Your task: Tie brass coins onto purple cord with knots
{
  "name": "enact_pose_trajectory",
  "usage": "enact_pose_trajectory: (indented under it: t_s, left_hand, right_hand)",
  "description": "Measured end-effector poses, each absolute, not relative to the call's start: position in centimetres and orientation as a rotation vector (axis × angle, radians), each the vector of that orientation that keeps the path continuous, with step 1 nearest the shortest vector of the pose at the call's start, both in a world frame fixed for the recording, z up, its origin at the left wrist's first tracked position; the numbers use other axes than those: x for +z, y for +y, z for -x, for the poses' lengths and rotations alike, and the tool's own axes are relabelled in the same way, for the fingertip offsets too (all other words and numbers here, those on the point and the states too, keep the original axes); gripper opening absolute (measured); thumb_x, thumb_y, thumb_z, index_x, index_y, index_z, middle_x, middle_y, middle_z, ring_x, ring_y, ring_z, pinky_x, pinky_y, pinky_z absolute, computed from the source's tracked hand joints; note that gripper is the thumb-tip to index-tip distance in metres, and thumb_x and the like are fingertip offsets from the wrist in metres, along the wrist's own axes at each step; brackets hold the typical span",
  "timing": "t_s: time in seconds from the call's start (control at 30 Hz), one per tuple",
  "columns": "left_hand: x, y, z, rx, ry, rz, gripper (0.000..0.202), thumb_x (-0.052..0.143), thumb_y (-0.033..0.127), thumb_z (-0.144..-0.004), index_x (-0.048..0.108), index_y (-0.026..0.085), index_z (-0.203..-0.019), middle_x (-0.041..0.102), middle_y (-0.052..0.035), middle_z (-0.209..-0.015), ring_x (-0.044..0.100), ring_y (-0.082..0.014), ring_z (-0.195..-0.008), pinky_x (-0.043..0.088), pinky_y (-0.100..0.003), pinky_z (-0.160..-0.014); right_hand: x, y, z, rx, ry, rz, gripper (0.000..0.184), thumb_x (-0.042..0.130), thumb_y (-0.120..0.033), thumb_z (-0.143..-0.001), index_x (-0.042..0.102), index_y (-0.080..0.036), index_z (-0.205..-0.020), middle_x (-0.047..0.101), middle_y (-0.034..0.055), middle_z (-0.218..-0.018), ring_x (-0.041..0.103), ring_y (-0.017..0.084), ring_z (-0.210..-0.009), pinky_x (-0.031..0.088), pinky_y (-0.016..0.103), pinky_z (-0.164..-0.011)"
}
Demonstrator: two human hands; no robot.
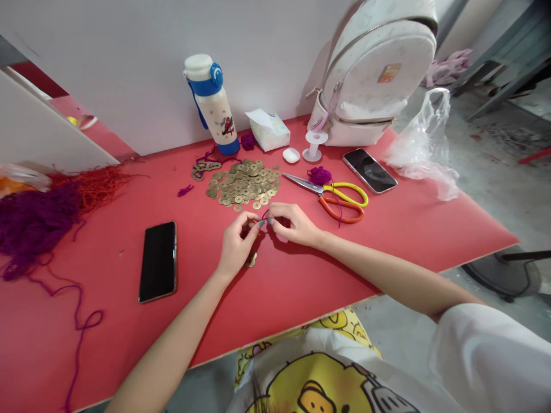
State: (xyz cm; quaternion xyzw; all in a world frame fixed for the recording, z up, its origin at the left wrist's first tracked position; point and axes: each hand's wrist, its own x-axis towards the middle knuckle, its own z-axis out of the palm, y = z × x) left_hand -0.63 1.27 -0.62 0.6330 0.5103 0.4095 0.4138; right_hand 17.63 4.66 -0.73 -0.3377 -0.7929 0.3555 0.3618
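Observation:
Both hands meet over the middle of the red table, just in front of a pile of brass coins with holes (245, 182). My left hand (239, 238) pinches a purple cord (265, 215) between thumb and finger. Close beside it, my right hand (293, 223) pinches the same cord, its fingertips almost touching the left ones. A couple of coins (252, 261) lie under the left hand, partly hidden by it. Beyond the coin pile is a strung row of coins (204, 168) with purple cord. Scissors (331, 198) with yellow and orange handles lie right of the pile.
On the red table (206, 332) are a black phone (158, 261), another phone (370, 171), a bottle (213, 106), a tissue pack (271, 131), a white spool (315, 145), a backpack (379, 74) and a plastic bag (426, 149). Purple yarn (38, 221) and red yarn (97, 186) lie left.

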Motion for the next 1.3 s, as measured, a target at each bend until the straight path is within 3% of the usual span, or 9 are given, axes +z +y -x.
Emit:
enact_pose_trajectory:
  t_s: [0.17, 0.4, 0.6, 0.97, 1.3]
  left_hand:
    - [-0.19, 1.10, 0.60, 0.970, 1.312, -1.694, 0.021, 0.056, 0.039, -0.092, 0.058, 0.020, -0.084, 0.055, 0.0039, -0.064, 0.052, -0.0116, -0.059, 0.038, -0.021, -0.057]
    - [0.13, 1.16, 0.54, 0.922, 1.264, -1.716, 0.023, 0.053, 0.039, -0.094, 0.059, 0.020, -0.083, 0.051, 0.0043, -0.061, 0.047, -0.0114, -0.056, 0.037, -0.022, -0.056]
    - [-0.09, 1.22, 0.69, 0.921, 1.197, -1.682, 0.018, 0.051, 0.034, -0.093, 0.058, 0.019, -0.087, 0.059, 0.0016, -0.071, 0.054, -0.0125, -0.062, 0.042, -0.022, -0.061]
    - [-0.29, 1.29, 0.60, 0.939, 1.207, -1.642, 0.010, 0.050, 0.026, -0.087, 0.054, 0.019, -0.080, 0.049, 0.0044, -0.065, 0.045, -0.0110, -0.057, 0.037, -0.022, -0.057]
    - [-0.03, 1.15, 0.49, 0.923, 1.174, -1.553, 0.023, 0.056, 0.039, -0.089, 0.053, 0.020, -0.079, 0.048, 0.0051, -0.062, 0.041, -0.0092, -0.051, 0.035, -0.021, -0.050]
  right_hand:
    - [-0.68, 4.53, -17.56, 0.931, -2.114, 0.966, 0.035, 0.043, -0.039, -0.098, 0.055, -0.017, -0.074, 0.055, 0.0005, -0.073, 0.049, 0.012, -0.065, 0.033, 0.024, -0.062]
    - [-1.22, 4.99, -17.45, 1.133, -1.974, 0.881, 0.041, 0.051, -0.051, -0.096, 0.058, -0.016, -0.075, 0.055, -0.0004, -0.068, 0.048, 0.012, -0.063, 0.036, 0.023, -0.062]
    - [-1.11, 5.03, -17.56, 1.289, -1.846, 0.781, 0.041, 0.049, -0.052, -0.096, 0.056, -0.017, -0.076, 0.054, -0.0011, -0.066, 0.048, 0.012, -0.063, 0.038, 0.023, -0.060]
    - [-1.11, 4.99, -17.41, 1.222, -1.854, 0.770, 0.038, 0.047, -0.049, -0.097, 0.055, -0.017, -0.076, 0.051, -0.0011, -0.066, 0.047, 0.013, -0.065, 0.038, 0.024, -0.061]
    - [-1.06, 4.81, -17.25, 1.206, -1.863, 0.783, 0.032, 0.047, -0.040, -0.098, 0.054, -0.018, -0.077, 0.053, -0.0008, -0.069, 0.048, 0.013, -0.067, 0.039, 0.024, -0.063]
